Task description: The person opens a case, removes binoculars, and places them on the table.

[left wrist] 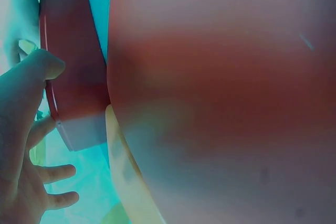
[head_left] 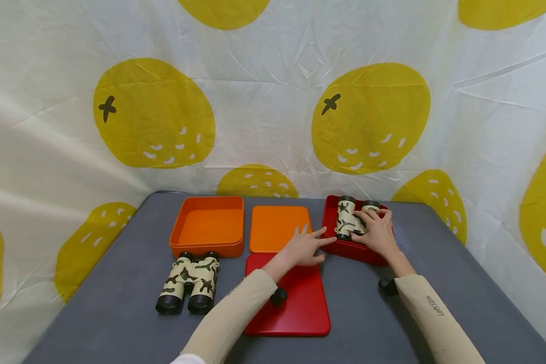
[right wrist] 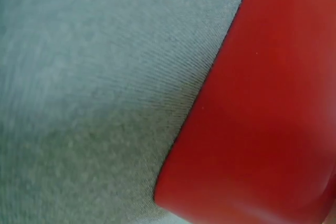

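A pair of camouflage-patterned binoculars [head_left: 345, 218] lies in the red box [head_left: 355, 251] at the back right, its barrels pointing away from me. My right hand [head_left: 376, 232] reaches over the box's near side and grips the binoculars with curled fingers, hiding much of one barrel. With fingers spread, my left hand [head_left: 304, 247] is at the near left corner of the box. In the left wrist view, the left thumb [left wrist: 50, 66] lies against the rim of the red box [left wrist: 79, 51]. Only the box's outer wall [right wrist: 252, 108] fills the right wrist view.
A red lid [head_left: 296, 303] lies under my left forearm, with an orange lid [head_left: 279, 222] behind it. Further left is an open orange box [head_left: 207, 250]. A second pair of camouflage binoculars [head_left: 207, 275] lies in front of it on the grey table [head_left: 118, 308]. A patterned curtain hangs behind.
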`<state>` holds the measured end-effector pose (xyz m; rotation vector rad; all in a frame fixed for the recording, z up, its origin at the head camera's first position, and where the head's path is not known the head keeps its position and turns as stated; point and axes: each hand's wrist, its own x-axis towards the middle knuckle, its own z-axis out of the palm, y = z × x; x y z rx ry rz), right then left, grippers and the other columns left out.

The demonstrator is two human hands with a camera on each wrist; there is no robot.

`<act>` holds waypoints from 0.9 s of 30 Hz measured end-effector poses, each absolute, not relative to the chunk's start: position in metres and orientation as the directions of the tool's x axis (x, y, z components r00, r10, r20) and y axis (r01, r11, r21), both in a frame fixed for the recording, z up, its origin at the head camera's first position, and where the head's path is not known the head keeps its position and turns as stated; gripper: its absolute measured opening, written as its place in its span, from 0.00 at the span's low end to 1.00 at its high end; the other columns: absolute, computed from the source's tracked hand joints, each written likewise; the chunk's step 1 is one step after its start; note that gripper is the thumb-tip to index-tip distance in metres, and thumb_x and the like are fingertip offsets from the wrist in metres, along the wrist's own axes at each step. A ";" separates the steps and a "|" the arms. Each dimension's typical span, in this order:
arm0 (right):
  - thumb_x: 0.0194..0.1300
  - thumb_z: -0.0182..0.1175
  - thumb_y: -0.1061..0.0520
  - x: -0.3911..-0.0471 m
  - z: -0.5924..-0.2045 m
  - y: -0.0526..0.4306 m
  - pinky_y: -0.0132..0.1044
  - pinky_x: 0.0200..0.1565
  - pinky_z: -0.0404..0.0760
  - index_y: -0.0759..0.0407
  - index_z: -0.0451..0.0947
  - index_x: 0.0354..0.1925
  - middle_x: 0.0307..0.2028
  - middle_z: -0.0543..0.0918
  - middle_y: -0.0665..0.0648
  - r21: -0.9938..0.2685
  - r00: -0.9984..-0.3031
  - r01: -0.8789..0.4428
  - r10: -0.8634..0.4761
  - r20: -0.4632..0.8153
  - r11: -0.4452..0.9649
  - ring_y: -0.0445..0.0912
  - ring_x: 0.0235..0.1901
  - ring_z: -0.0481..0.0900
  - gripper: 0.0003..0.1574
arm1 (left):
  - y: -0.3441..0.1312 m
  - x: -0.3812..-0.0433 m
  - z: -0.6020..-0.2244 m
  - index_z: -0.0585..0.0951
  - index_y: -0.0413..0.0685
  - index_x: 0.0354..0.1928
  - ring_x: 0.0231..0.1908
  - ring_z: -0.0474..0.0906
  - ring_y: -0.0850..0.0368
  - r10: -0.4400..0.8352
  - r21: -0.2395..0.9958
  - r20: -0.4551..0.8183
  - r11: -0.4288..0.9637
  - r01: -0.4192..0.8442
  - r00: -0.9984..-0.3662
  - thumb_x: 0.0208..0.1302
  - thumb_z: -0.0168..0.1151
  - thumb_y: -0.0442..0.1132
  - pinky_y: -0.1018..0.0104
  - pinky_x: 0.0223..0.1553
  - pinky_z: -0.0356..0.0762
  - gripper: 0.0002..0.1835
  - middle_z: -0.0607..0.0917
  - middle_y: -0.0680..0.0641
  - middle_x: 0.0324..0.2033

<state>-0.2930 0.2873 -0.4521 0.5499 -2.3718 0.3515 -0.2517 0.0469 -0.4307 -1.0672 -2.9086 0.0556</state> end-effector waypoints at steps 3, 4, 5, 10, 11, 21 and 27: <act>0.33 0.71 0.51 -0.292 -0.448 0.289 0.57 0.47 0.54 0.62 0.76 0.46 0.43 0.77 0.68 -0.073 -0.669 -0.471 -0.302 0.679 0.879 0.63 0.41 0.65 0.37 | 0.047 -0.252 -0.430 0.52 0.76 0.65 0.64 0.54 0.35 0.644 -0.056 0.026 0.764 0.642 -0.764 0.62 0.49 0.55 0.42 0.61 0.54 0.31 0.54 0.55 0.68; 0.32 0.71 0.50 -0.291 -0.447 0.290 0.57 0.47 0.55 0.62 0.76 0.45 0.42 0.77 0.67 -0.064 -0.665 -0.469 -0.304 0.682 0.881 0.63 0.41 0.66 0.38 | 0.047 -0.252 -0.429 0.52 0.76 0.65 0.64 0.54 0.35 0.646 -0.054 0.027 0.763 0.645 -0.763 0.62 0.49 0.55 0.42 0.61 0.54 0.31 0.54 0.55 0.68; 0.32 0.72 0.50 -0.291 -0.445 0.291 0.57 0.47 0.54 0.62 0.76 0.45 0.42 0.77 0.68 -0.055 -0.660 -0.468 -0.307 0.686 0.882 0.62 0.40 0.67 0.38 | 0.047 -0.252 -0.429 0.52 0.76 0.65 0.64 0.54 0.35 0.648 -0.051 0.026 0.761 0.647 -0.761 0.62 0.49 0.55 0.42 0.61 0.54 0.31 0.54 0.55 0.68; 0.32 0.72 0.50 -0.286 -0.434 0.295 0.57 0.47 0.55 0.62 0.76 0.46 0.43 0.77 0.67 -0.030 -0.670 -0.446 -0.312 0.673 0.894 0.62 0.40 0.68 0.39 | 0.047 -0.252 -0.429 0.53 0.76 0.65 0.64 0.54 0.35 0.651 -0.046 0.026 0.759 0.650 -0.758 0.61 0.49 0.55 0.42 0.61 0.55 0.31 0.55 0.55 0.68; 0.32 0.72 0.50 -0.284 -0.432 0.296 0.57 0.47 0.55 0.62 0.76 0.47 0.44 0.77 0.67 -0.028 -0.677 -0.440 -0.311 0.668 0.898 0.62 0.40 0.67 0.39 | 0.047 -0.252 -0.429 0.53 0.76 0.65 0.64 0.54 0.35 0.651 -0.050 0.025 0.759 0.649 -0.759 0.61 0.49 0.55 0.42 0.61 0.55 0.31 0.55 0.55 0.68; 0.31 0.73 0.49 -0.265 -0.411 0.306 0.58 0.46 0.55 0.62 0.75 0.47 0.45 0.76 0.68 -0.017 -0.686 -0.438 -0.322 0.652 0.899 0.66 0.43 0.63 0.42 | 0.047 -0.251 -0.430 0.52 0.76 0.65 0.64 0.55 0.36 0.651 -0.079 0.027 0.758 0.647 -0.759 0.60 0.49 0.58 0.43 0.61 0.55 0.32 0.55 0.55 0.68; 0.28 0.73 0.51 -0.251 -0.402 0.307 0.57 0.46 0.55 0.62 0.76 0.46 0.43 0.78 0.68 0.014 -0.637 -0.478 -0.358 0.683 0.878 0.64 0.39 0.67 0.41 | 0.046 -0.250 -0.431 0.52 0.76 0.66 0.64 0.54 0.37 0.656 -0.107 0.046 0.753 0.650 -0.753 0.60 0.48 0.60 0.42 0.61 0.55 0.32 0.55 0.55 0.68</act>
